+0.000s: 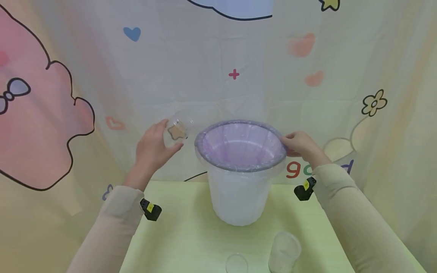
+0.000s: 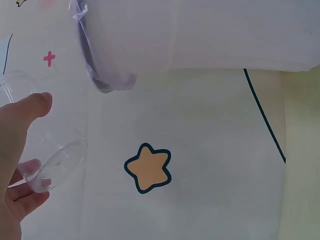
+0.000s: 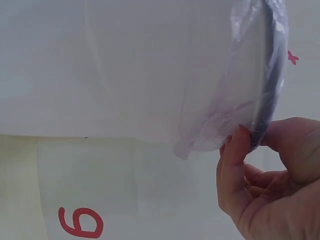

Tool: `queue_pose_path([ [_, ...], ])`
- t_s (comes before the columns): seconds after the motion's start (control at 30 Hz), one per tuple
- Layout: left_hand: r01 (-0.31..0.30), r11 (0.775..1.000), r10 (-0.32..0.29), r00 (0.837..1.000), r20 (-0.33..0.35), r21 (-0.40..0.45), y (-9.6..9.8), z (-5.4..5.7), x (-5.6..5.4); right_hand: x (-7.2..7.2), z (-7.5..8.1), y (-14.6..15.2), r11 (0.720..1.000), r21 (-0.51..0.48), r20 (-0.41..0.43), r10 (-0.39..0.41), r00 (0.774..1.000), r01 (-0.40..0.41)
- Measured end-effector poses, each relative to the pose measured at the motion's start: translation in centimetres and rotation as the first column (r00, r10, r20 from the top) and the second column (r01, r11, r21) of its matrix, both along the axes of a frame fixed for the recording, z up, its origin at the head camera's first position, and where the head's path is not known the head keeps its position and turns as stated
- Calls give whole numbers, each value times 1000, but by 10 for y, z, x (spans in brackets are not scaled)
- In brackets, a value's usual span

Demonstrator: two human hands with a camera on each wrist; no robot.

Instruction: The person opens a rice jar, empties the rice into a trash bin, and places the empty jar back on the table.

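Observation:
My left hand (image 1: 153, 146) grips a clear, rounded plastic piece (image 1: 172, 141), like a dome lid or a shallow cup, between thumb and fingers. It is held up left of a white trash bin (image 1: 239, 197), apart from the rim. In the left wrist view, the see-through piece (image 2: 62, 162) partly vanishes against the curtain. Thumb and fingers of my right hand (image 1: 302, 146) pinch the bin's right edge, where a purple plastic bag (image 3: 215, 132) folds over the grey rim ring (image 3: 270, 85). The bag lines the bin, which stands upright.
A translucent cup (image 1: 285, 252) stands on the pale yellow-green table (image 1: 181, 235) near its front right. Beside it lies a clear round plastic piece (image 1: 236, 254), cut off by the frame. Behind hangs a curtain (image 1: 198, 68) printed with hearts, stars and flowers.

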State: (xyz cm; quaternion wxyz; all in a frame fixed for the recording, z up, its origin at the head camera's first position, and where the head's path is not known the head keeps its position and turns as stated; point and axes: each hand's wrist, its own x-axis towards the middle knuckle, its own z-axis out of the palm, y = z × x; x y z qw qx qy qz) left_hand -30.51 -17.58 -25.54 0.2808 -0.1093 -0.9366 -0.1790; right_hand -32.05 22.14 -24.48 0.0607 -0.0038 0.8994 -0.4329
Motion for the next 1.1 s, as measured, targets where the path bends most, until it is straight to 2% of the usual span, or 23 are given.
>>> queue_pose_path([
  [0.17,-2,996,5,999,-32,94,-13,-25,7,-1,-3,-2,1000,-26,-13,-14,1000,14],
  [0.33,-5,985,14,999,-50,171,-18,-49,17,-1,-6,-1,999,-38,-42,-39,998,37],
  [0.53,7,964,5,999,-42,266,-20,-86,31,0,-10,0,997,-64,-55,-39,998,36],
  [0.67,-6,950,9,1000,-11,312,-17,-108,40,0,-12,1,993,-116,-54,-32,998,26],
  [0.83,-11,938,4,1000,20,347,-12,-128,53,4,-18,5,986,-169,-69,-28,997,16],
  [1.1,-28,916,8,999,51,399,-1,-153,73,17,-33,9,976,-216,-98,-31,995,9],
])
